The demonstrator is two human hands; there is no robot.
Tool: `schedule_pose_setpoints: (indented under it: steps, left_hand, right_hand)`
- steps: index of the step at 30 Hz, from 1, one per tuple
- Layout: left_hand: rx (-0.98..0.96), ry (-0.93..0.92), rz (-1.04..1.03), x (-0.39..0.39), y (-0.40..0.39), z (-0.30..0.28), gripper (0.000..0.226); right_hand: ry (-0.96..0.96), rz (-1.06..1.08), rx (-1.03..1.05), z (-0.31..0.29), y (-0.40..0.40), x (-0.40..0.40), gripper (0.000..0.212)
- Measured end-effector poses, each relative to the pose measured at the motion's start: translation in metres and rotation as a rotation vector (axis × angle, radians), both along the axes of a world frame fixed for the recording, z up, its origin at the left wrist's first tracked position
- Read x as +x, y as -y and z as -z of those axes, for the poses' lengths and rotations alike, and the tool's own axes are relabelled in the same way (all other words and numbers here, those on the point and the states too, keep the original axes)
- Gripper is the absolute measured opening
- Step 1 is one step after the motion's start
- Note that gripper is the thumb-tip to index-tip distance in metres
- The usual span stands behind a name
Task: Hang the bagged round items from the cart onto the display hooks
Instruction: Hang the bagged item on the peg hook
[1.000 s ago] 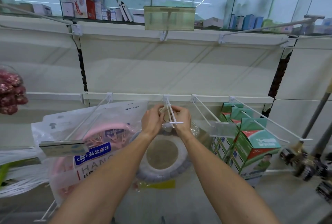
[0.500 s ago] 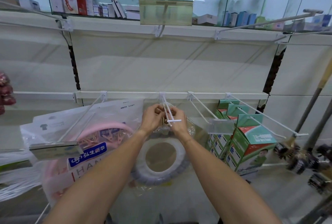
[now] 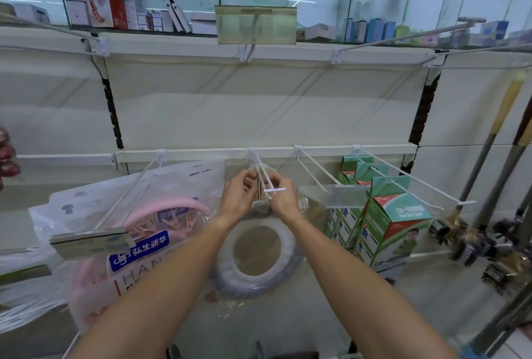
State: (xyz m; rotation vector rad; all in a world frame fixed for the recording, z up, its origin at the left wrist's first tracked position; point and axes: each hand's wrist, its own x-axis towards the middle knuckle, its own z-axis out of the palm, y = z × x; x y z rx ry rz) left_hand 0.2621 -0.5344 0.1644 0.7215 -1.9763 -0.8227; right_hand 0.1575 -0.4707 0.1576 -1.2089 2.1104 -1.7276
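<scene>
A white and grey ring in a clear plastic bag (image 3: 259,281) hangs low in the middle of the head view. My left hand (image 3: 240,198) and my right hand (image 3: 283,200) both pinch the bag's top on either side of a white double-wire display hook (image 3: 266,178). The bag's top is bunched around the hook's wires, behind its front crossbar. To the left, a bagged pink round clothes hanger (image 3: 138,232) with a blue label hangs on another hook (image 3: 135,185). The cart is out of view.
Green and white boxes (image 3: 388,220) hang on hooks to the right, behind a clear tag holder (image 3: 345,196). Broom handles (image 3: 489,157) lean at far right. An empty hook (image 3: 313,170) sits between. Upper shelf holds small boxes (image 3: 115,10) and a tag (image 3: 255,24).
The view shifted slightly. Both hands have slid the bag's top farther back along the hook toward the rail; the ring hangs a little higher.
</scene>
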Motion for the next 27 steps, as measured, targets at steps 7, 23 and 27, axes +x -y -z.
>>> schedule_pose_setpoints:
  steps: [7,23,27]
  left_hand:
    - [-0.201,0.047,-0.021,0.008,-0.030,0.018,0.012]
    - [-0.165,0.214,0.449,-0.039,-0.168,0.069,0.009]
    - [-0.160,0.268,0.581,-0.065,-0.217,0.074,0.010]
  right_hand:
    - [-0.097,0.120,0.034,0.010,-0.039,0.009,0.024]
    - [-0.196,0.348,0.261,0.057,-0.239,-0.005,0.025]
    - [-0.164,0.469,0.312,0.066,-0.302,-0.028,0.022]
